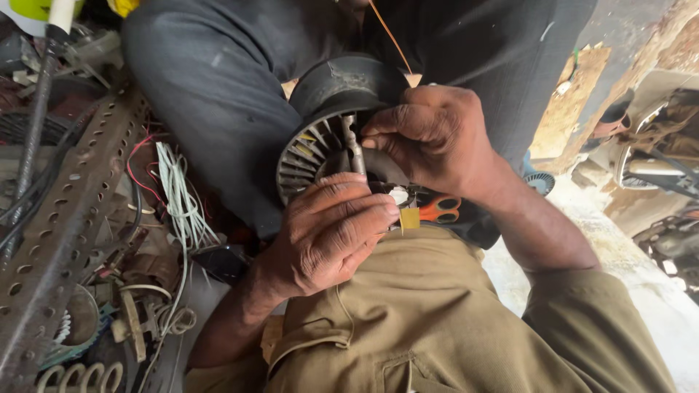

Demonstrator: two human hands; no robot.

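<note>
Near the centre of the frame, a round black electric motor stator with slotted metal laminations [320,138] rested against a grey-trousered leg [218,94] in the upper part of the frame. The right hand [437,138] lay over the stator's right side, fingers curled shut on it beside a short steel shaft [354,145] standing in the bore. The left hand [331,233], just below, was closed with fingertips pinched on a small yellow strip [409,218] at the stator's lower edge. Orange-handled scissors [440,209] lay just right of the strip. At the left of the frame sat a perforated rusty metal angle bar [65,218] and a bundle of white wires [178,196].
</note>
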